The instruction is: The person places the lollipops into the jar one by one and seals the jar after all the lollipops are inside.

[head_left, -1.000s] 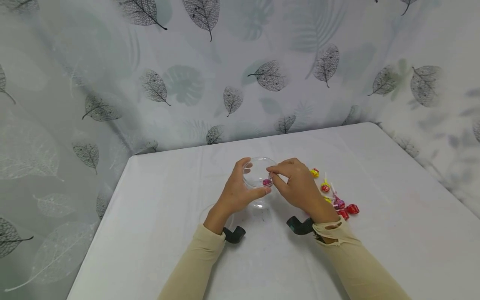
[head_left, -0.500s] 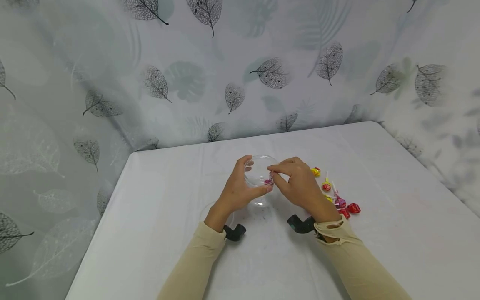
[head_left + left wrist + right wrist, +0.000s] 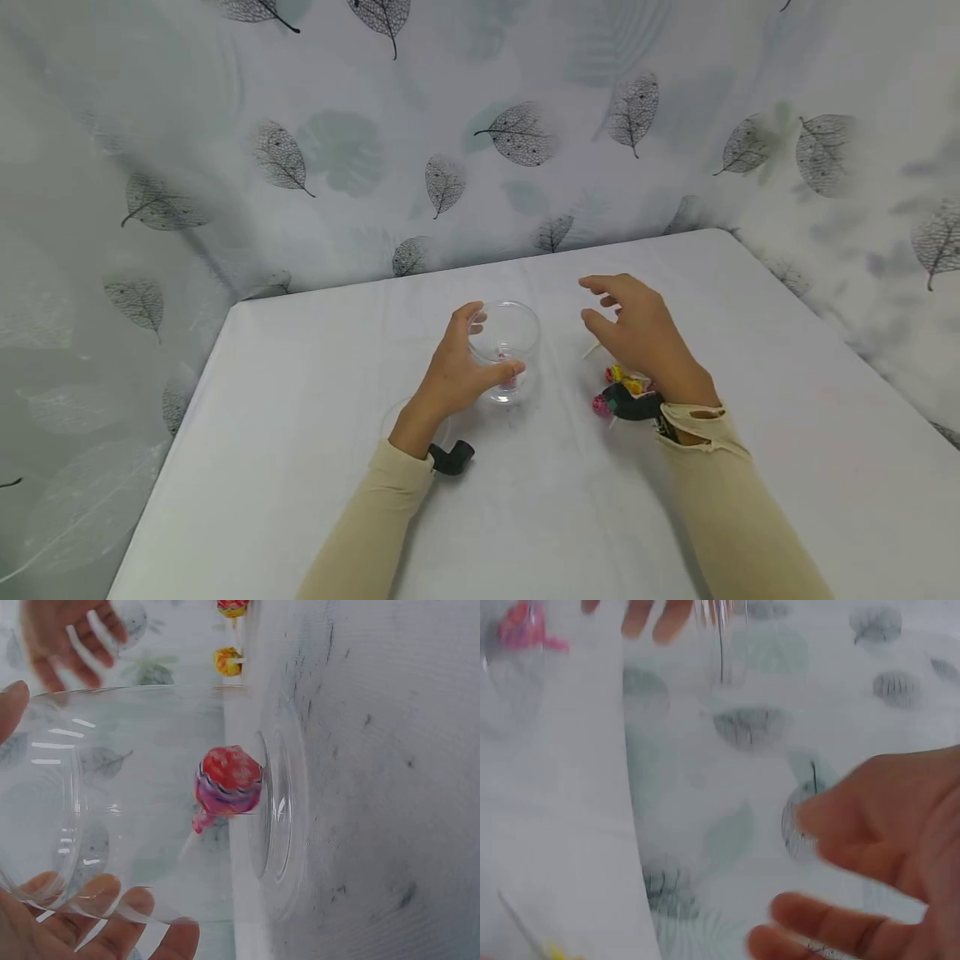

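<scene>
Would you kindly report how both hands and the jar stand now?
Left hand grips clear jar. Right hand holds nothing. Wrapped lollipop inside jar. Jar mouth unobstructed.

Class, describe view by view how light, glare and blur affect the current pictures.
Head view: soft shadow on the white table beside the right sleeve; left wrist view: white glare streaks on the clear cup, the lollipop inside fairly crisp, the right hand at upper left blurred; right wrist view: that lollipop smeared, the right hand's fingers soft-edged.
</scene>
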`<state>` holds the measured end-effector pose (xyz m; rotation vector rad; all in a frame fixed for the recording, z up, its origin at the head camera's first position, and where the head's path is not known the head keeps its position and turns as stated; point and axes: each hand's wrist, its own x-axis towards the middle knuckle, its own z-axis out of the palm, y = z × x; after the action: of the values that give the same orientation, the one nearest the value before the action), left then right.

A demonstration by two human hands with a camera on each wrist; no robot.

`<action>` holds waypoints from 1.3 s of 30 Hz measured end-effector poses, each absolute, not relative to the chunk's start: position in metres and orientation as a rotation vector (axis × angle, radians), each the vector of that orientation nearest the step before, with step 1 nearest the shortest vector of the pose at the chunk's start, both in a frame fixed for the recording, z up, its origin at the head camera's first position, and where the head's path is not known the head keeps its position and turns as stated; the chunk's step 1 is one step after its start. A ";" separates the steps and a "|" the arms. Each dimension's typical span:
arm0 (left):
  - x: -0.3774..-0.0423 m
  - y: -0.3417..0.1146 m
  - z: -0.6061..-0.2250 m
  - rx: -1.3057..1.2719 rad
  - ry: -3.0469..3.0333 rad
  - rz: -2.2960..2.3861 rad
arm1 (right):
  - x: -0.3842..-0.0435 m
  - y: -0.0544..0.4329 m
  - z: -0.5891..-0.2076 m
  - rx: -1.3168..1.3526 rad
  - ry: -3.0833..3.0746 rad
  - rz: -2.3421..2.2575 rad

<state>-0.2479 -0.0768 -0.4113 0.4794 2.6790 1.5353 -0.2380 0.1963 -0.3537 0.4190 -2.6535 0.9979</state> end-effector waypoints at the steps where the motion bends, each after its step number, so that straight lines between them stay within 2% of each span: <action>1: -0.248 -0.077 -0.411 0.479 2.677 1.536 | -0.239 0.202 -0.353 0.364 -2.728 0.976; 12: -0.246 -0.079 -0.413 0.479 2.654 1.556 | -0.251 0.245 -0.373 0.041 -3.100 0.849; 24: -0.248 -0.078 -0.412 0.501 2.646 1.566 | -0.253 0.275 -0.377 0.006 -3.363 0.758; 39: -0.248 -0.078 -0.413 0.497 2.653 1.580 | -0.252 0.273 -0.382 0.033 -3.420 0.877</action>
<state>-0.2475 -0.0783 -0.4128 0.4966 2.6528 1.5804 -0.2523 0.2731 -0.3818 0.0331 -3.4199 0.8766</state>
